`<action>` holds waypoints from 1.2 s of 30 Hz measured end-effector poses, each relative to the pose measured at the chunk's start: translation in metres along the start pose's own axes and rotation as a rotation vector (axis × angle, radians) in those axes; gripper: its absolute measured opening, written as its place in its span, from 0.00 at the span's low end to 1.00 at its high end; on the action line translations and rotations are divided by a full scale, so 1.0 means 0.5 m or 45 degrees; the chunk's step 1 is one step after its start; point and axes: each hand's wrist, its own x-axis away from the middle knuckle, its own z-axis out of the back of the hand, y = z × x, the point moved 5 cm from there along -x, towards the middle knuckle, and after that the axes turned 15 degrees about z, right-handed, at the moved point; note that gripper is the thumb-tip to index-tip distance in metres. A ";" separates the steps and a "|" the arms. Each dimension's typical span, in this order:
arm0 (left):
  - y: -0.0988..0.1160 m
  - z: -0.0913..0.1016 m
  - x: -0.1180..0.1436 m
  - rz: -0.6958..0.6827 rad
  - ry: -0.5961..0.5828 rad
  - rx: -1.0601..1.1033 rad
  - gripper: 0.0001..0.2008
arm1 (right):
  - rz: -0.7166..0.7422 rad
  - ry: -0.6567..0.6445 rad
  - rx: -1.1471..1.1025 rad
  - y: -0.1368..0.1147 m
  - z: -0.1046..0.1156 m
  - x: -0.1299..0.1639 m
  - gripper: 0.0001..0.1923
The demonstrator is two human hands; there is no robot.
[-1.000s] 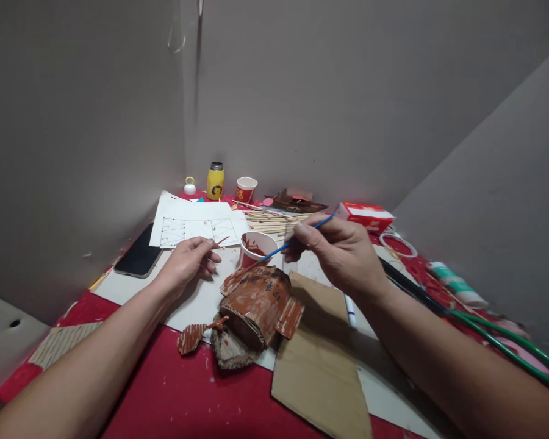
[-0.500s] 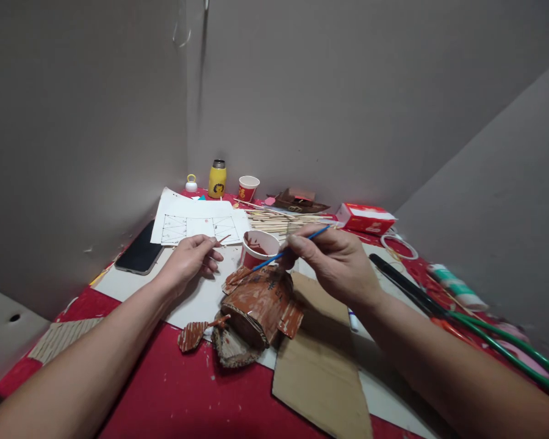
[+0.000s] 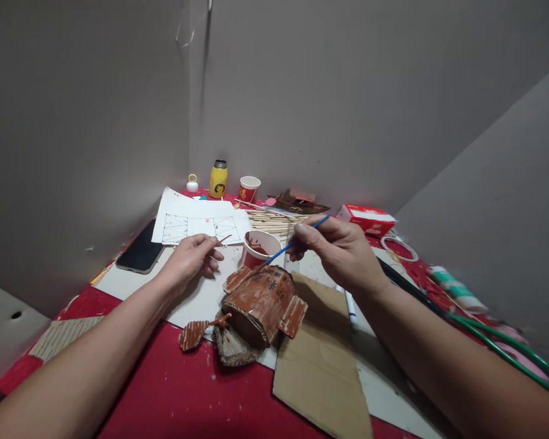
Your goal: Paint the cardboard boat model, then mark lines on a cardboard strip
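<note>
My right hand pinches a thin blue paintbrush, which slants down to the left. Its tip is at the upper left of a cardboard model coated in patchy reddish-brown paint with dark written characters; whether it touches is hard to tell. Between thumb and fingers, my left hand grips a thin brown stick. Just behind the model stands a paper cup with brown paint inside. A brown-streaked, leaf-shaped piece on a short stem lies at the model's front left.
Bare cardboard lies at the model's right. Behind are a drawn plan, wooden sticks, a yellow bottle, another cup and a model boat. A phone lies left; green-handled scissors lie right.
My right hand has lifted slightly, and the brush now slopes more steeply, its tip shifted a little to the right along the model. My left hand stays nearly still.
</note>
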 end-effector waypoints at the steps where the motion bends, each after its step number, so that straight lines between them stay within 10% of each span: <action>1: 0.000 0.000 0.000 -0.001 -0.002 0.000 0.06 | 0.008 0.012 0.027 -0.002 0.002 -0.001 0.20; 36: 0.000 0.004 -0.007 0.047 0.034 -0.032 0.07 | 0.148 -0.012 0.137 -0.042 0.014 -0.009 0.18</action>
